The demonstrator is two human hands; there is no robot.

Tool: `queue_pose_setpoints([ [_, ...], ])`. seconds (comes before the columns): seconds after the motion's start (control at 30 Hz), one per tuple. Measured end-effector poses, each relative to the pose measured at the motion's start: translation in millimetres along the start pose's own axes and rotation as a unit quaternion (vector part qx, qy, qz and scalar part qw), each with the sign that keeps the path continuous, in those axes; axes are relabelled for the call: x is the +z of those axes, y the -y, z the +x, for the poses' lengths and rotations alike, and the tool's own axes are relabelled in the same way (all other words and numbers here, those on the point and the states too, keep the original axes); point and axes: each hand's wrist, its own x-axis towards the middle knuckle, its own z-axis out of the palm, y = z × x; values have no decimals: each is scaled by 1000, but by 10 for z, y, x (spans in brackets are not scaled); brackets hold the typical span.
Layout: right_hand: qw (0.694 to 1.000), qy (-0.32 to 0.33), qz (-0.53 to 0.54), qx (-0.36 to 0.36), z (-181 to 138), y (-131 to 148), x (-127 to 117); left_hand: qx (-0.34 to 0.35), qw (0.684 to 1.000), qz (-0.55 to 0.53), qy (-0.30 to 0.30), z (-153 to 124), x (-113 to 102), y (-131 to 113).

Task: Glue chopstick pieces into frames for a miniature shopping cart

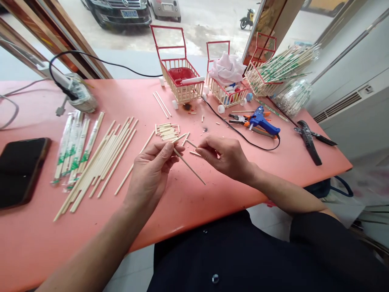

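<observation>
My left hand is closed, thumb against fingers, on a thin wooden chopstick that slants down to the right. A short stick piece pokes out above its thumb; whether the two are joined I cannot tell. My right hand pinches another short chopstick piece, its tip pointing left toward the left hand. Just beyond both hands lies a pile of short cut pieces. Bare full-length chopsticks are spread out left of my left hand.
Wrapped chopsticks and a phone lie left. Small stick-built carts with red handles stand at the back. A blue glue gun rests on pliers at right, its cord trailing. A black clamp-like tool lies near the right edge.
</observation>
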Motion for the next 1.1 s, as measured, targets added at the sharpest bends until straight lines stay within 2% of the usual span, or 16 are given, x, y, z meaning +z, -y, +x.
queue_pose_setpoints([
  [0.1, 999, 1, -36, -20, 0, -9, 29, -11, 1000, 3, 17, -5, -8, 0],
  [0.27, 996, 14, -86, -14, 6, -17, 39, -12, 1000, -8, 17, -3, -2, 12],
  [0.63, 991, 2, -131, -27, 12, -58, 30, -42, 998, -36, 9, -1, 22, 12],
  [1.1, 984, -4, -171, -44, 12, -54, 0, -43, 998, -36, 19, 6, -12, 52],
])
